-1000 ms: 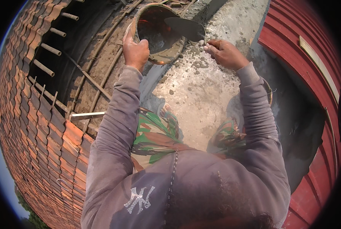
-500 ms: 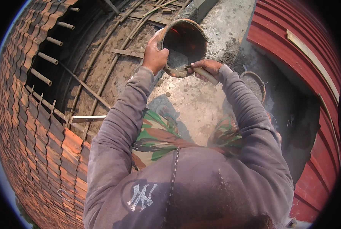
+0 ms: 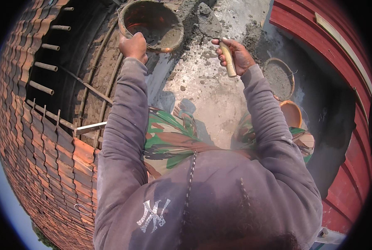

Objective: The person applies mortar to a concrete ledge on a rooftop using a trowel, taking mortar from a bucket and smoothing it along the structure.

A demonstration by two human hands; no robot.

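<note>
1. Bucket (image 3: 143,20): concrete floor's (image 3: 213,110) far left edge, left grip (image 3: 134,46) clamped on its rim.
2. Right grip (image 3: 241,57) clamped around trowel (image 3: 228,61).
3. Near right edge: mortar bucket (image 3: 293,82); orange bucket (image 3: 293,114), partly behind right sleeve (image 3: 266,106).

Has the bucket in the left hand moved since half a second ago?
Yes. The bucket in the left hand has moved to the left, farther from the fixed red roof sheet.

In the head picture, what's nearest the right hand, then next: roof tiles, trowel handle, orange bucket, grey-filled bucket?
From the right hand:
1. Trowel handle: in its grip
2. Grey-filled bucket: to its right
3. Orange bucket: lower right
4. Roof tiles: far left
</note>
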